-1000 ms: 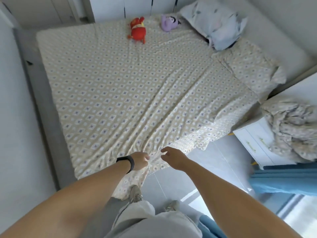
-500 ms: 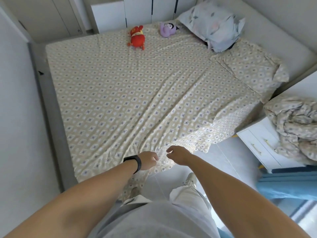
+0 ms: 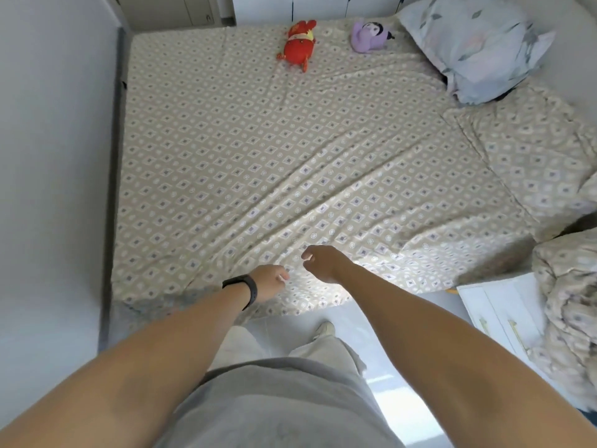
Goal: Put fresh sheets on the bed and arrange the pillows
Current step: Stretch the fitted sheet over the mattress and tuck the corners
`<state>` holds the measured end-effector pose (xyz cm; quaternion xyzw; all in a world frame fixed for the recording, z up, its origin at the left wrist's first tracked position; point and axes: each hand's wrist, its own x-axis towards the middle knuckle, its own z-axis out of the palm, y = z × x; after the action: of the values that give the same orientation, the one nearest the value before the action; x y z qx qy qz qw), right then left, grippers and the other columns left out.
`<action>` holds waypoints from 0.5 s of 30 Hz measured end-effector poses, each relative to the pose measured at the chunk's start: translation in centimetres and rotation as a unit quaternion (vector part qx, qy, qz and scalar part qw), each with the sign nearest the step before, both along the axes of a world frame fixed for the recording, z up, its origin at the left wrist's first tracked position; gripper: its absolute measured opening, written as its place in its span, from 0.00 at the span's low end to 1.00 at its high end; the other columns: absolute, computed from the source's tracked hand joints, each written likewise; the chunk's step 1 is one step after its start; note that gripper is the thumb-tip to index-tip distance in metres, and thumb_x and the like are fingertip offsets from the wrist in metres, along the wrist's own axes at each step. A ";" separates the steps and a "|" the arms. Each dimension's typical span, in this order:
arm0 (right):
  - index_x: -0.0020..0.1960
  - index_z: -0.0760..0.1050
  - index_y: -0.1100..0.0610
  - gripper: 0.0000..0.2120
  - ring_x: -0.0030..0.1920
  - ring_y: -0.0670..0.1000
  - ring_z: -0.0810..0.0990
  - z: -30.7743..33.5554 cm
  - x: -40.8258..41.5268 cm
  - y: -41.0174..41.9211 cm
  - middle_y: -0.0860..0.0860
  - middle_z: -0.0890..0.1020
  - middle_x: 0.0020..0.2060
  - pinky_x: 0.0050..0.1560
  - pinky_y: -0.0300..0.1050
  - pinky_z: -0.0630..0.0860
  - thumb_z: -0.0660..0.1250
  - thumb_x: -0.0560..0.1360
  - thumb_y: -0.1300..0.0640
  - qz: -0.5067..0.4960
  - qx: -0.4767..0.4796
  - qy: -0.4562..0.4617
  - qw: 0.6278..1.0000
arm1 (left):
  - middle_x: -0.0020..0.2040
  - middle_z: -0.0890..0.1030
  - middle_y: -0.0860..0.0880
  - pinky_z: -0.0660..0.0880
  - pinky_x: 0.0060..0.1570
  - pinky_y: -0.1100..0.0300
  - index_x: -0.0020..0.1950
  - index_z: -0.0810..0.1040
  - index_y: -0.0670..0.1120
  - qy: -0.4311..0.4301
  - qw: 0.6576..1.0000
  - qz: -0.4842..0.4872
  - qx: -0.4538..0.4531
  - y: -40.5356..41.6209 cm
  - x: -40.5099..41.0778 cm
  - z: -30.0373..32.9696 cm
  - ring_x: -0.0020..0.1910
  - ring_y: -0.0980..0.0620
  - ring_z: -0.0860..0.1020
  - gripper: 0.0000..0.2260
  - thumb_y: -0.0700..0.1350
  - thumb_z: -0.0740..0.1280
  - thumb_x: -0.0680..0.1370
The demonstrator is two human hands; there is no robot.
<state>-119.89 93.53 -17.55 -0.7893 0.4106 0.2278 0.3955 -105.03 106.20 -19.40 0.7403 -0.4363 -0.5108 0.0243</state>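
Hands first: we see our left hand (image 3: 269, 281) and right hand (image 3: 321, 261), fingers loosely curled and holding nothing, hovering over the near edge of the patterned sheet (image 3: 274, 163) spread across the bed, with two pillows (image 3: 478, 43) at the far right.

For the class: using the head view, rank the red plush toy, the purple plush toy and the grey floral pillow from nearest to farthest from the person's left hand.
From the left hand:
1. Red plush toy, straight up the bed near its far edge.
2. Purple plush toy, further right along that far edge.
3. Grey floral pillow, in the far right corner.
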 end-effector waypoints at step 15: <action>0.64 0.75 0.50 0.14 0.59 0.54 0.78 -13.2 -2.9 -9.6 0.49 0.79 0.59 0.54 0.49 0.75 0.56 0.82 0.54 0.015 -0.084 0.103 0.991 | 0.53 0.81 0.51 0.78 0.48 0.51 0.56 0.77 0.52 -0.058 0.998 -0.001 0.018 -10.2 -0.6 -12.5 0.46 0.49 0.79 0.10 0.45 0.57 0.81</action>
<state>-122.83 83.89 -30.76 -0.7985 0.4547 0.2784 0.2796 -105.64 96.00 -31.95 0.7686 -0.4286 -0.4748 -0.0152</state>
